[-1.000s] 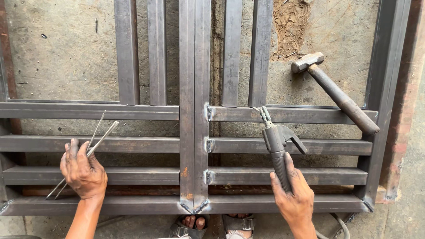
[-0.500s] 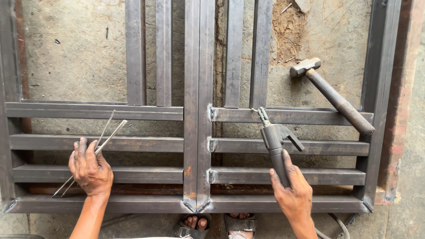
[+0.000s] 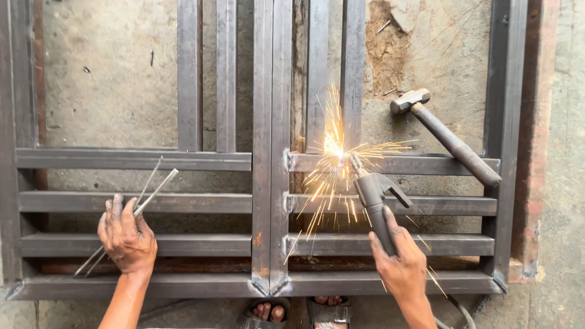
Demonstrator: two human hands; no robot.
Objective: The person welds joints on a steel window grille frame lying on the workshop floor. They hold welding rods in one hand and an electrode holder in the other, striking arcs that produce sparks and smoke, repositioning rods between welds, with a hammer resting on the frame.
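1. Head view, right side: the right hand (image 3: 402,263) is wrapped around the handle of a grey welding electrode holder (image 3: 375,204), fingers closed tight on the grip, thumb along its side. The holder points up and to the left, and its rod tip meets the top horizontal bar of the steel frame (image 3: 271,122), just beside the right pair of upright bars.

2. What differs: half a second ago, and a second ago, the holder sits in the same hand above the same bar with no light at its tip. Now a bright yellow-white burst of sparks (image 3: 332,152) flares at the tip and streaks fan downward and to the sides, across the second and third horizontal bars.

3. Head view, left side: the left hand (image 3: 127,237) rests on the third horizontal bar, fingers curled together and pinching a few thin welding rods (image 3: 152,190), which slant up to the right and stick out below the hand to the lower left. Its place and grip match the earlier frames.

4. Surroundings: a hammer (image 3: 445,137) lies slantwise with its head on the concrete floor (image 3: 109,79) and its handle end resting on the top right bar, well apart from both hands, unmoved. Two sandalled feet (image 3: 298,311) show at the bottom edge, under the frame's lowest bar.
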